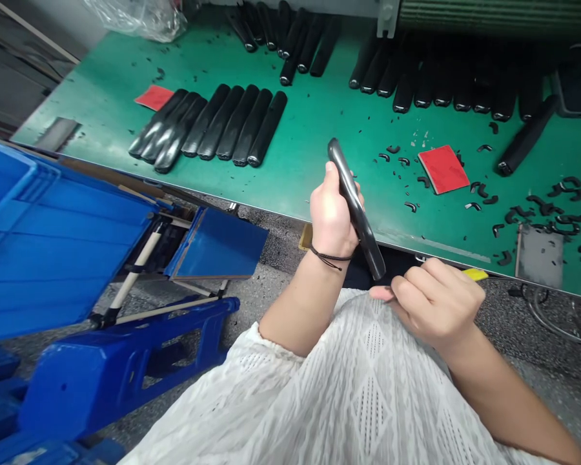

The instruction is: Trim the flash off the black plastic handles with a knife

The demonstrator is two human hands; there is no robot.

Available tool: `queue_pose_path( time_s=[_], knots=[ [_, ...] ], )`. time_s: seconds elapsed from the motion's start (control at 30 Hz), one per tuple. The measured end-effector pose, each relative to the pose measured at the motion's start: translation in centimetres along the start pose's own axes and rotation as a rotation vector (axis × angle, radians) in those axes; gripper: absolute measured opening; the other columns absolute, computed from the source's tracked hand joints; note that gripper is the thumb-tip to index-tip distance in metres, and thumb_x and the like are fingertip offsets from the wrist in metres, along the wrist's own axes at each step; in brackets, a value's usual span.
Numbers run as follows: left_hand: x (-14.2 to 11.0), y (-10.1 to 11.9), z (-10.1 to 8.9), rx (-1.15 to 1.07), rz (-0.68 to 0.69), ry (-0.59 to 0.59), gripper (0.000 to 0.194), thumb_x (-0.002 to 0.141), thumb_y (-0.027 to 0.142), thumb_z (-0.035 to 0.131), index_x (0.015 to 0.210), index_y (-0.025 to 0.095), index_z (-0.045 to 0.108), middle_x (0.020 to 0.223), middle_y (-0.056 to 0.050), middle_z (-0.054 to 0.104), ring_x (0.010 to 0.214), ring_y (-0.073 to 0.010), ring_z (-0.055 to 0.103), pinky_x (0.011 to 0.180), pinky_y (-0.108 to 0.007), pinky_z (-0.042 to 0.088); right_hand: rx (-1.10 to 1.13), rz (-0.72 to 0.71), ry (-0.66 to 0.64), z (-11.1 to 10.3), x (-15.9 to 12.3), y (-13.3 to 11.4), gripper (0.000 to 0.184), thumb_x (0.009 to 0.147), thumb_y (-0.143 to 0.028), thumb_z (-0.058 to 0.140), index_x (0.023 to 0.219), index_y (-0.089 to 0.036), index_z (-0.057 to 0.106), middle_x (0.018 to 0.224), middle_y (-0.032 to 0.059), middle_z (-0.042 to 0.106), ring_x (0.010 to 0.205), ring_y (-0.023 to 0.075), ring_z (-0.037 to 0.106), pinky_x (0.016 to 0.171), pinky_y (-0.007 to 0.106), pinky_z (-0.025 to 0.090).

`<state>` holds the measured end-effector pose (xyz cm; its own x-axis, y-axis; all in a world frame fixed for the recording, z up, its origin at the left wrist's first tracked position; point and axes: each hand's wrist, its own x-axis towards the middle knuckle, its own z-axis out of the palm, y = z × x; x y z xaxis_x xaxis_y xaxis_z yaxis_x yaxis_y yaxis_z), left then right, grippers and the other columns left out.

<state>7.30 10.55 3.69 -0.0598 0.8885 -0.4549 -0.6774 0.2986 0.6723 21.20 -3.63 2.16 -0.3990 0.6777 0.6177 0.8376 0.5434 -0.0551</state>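
Observation:
My left hand (333, 210) is wrapped round a long, glossy black plastic handle (353, 200), which slants over the front edge of the green table. Its lower end points toward my body. Close to that end, my right hand (436, 298) is curled closed with the thumb stretched toward the handle. From behind the right fist sticks out the yellow end of a tool (475, 274); the fingers hide the rest of it. More black handles (242, 126) lie side by side on the table to the left.
Further rows of black handles (312, 42) lie at the back of the green table (305, 129). Small curved black scraps (537, 206) are scattered on the right, round a red square pad (444, 169) and a grey plate (540, 255). Blue crates (53, 239) stand at the left.

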Motion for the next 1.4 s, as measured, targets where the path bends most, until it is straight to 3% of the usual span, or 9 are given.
queue_pose_path(
  time_s=[0.17, 0.33, 0.5, 0.63, 0.7, 0.8, 1.0, 1.13, 1.4],
  knots=[
    [0.5, 0.3, -0.4, -0.038, 0.029, 0.041, 0.049, 0.1, 0.064, 0.053, 0.078, 0.02, 0.053, 0.055, 0.006, 0.046, 0.038, -0.0056, 0.038, 0.04, -0.021, 0.031, 0.517, 0.441, -0.042, 0.4, 0.2, -0.4, 0.046, 0.09, -0.024, 0.075, 0.133, -0.023, 0.061, 0.085, 0.0001, 0.063, 0.071, 0.0136, 0.055, 0.063, 0.029, 0.048],
    [0.5, -0.4, -1.6, 0.315, 0.141, -0.167, 0.055, 0.095, 0.074, 0.051, 0.094, 0.019, 0.059, 0.075, -0.003, 0.063, 0.056, -0.0123, 0.059, 0.051, -0.026, 0.046, 0.664, 0.558, 0.073, 0.5, 1.5, -1.6, 0.029, 0.085, -0.029, 0.081, 0.112, -0.022, 0.071, 0.082, -0.0004, 0.066, 0.064, 0.0117, 0.057, 0.053, 0.025, 0.048],
    [-1.5, 0.7, -3.2, 0.954, 0.964, -0.088, 0.065, 0.093, 0.066, 0.062, 0.138, 0.021, 0.053, 0.149, -0.02, 0.052, 0.139, -0.0339, 0.053, 0.105, -0.049, 0.051, 0.768, 0.701, 0.173, -1.2, 2.0, -1.5, 0.015, 0.087, -0.024, 0.076, 0.102, -0.023, 0.073, 0.078, -0.0008, 0.065, 0.063, 0.0116, 0.057, 0.053, 0.025, 0.046],
    [-3.8, 1.6, -3.3, 1.112, 1.48, -0.308, 0.043, 0.099, 0.056, 0.052, 0.125, 0.023, 0.064, 0.135, -0.016, 0.063, 0.14, -0.0372, 0.051, 0.117, -0.059, 0.034, 0.864, 0.695, 0.131, -2.4, 2.3, -1.7, 0.016, 0.086, -0.026, 0.078, 0.101, -0.023, 0.073, 0.079, -0.0011, 0.067, 0.063, 0.0117, 0.058, 0.054, 0.024, 0.047],
    [-4.1, 1.7, -3.3, 1.1, 1.504, -0.609, 0.029, 0.102, 0.042, 0.047, 0.091, 0.023, 0.065, 0.089, -0.008, 0.07, 0.098, -0.0265, 0.069, 0.1, -0.048, 0.046, 0.853, 0.652, 0.087, -2.8, 2.4, -1.8, 0.018, 0.086, -0.027, 0.079, 0.102, -0.023, 0.071, 0.08, -0.002, 0.066, 0.062, 0.0105, 0.056, 0.053, 0.023, 0.046],
    [-3.4, 1.7, -3.7, 1.101, 1.477, -0.803, 0.035, 0.1, 0.031, 0.044, 0.066, 0.022, 0.046, 0.055, 0.001, 0.047, 0.052, -0.0148, 0.046, 0.064, -0.036, 0.038, 0.818, 0.594, -0.017, -3.5, 2.2, -1.5, 0.032, 0.091, -0.035, 0.075, 0.12, -0.023, 0.065, 0.088, -0.0003, 0.066, 0.069, 0.0118, 0.057, 0.059, 0.025, 0.048],
    [-2.2, 2.1, -4.0, 1.105, 1.524, -0.791, 0.039, 0.099, 0.033, 0.041, 0.062, 0.022, 0.042, 0.053, 0.001, 0.041, 0.049, -0.015, 0.034, 0.059, -0.037, 0.027, 0.376, 0.215, -0.18, -4.5, 2.2, 0.6, 0.021, 0.106, -0.031, 0.049, 0.109, -0.016, 0.064, 0.083, 0.0031, 0.06, 0.072, 0.0146, 0.05, 0.066, 0.03, 0.039],
    [-2.6, 2.3, -3.4, 1.105, 1.587, -0.829, 0.039, 0.099, 0.033, 0.04, 0.062, 0.022, 0.043, 0.053, 0.001, 0.039, 0.049, -0.0153, 0.034, 0.058, -0.037, 0.026, 0.289, 0.187, -0.233, -4.5, 3.2, 0.8, 0.056, 0.101, -0.067, 0.045, 0.098, -0.015, 0.065, 0.076, 0.0017, 0.055, 0.067, 0.0151, 0.045, 0.061, 0.031, 0.033],
    [-2.8, 1.9, -3.4, 1.15, 1.537, -0.792, 0.03, 0.092, 0.026, 0.049, 0.063, 0.022, 0.042, 0.055, 0.002, 0.038, 0.051, -0.0147, 0.031, 0.058, -0.037, 0.024, 0.116, 0.15, -0.181, -4.3, 3.6, 0.9, 0.06, 0.102, -0.067, 0.042, 0.066, -0.02, 0.049, 0.062, -0.0011, 0.043, 0.062, 0.0139, 0.032, 0.057, 0.032, 0.02]
  ],
)
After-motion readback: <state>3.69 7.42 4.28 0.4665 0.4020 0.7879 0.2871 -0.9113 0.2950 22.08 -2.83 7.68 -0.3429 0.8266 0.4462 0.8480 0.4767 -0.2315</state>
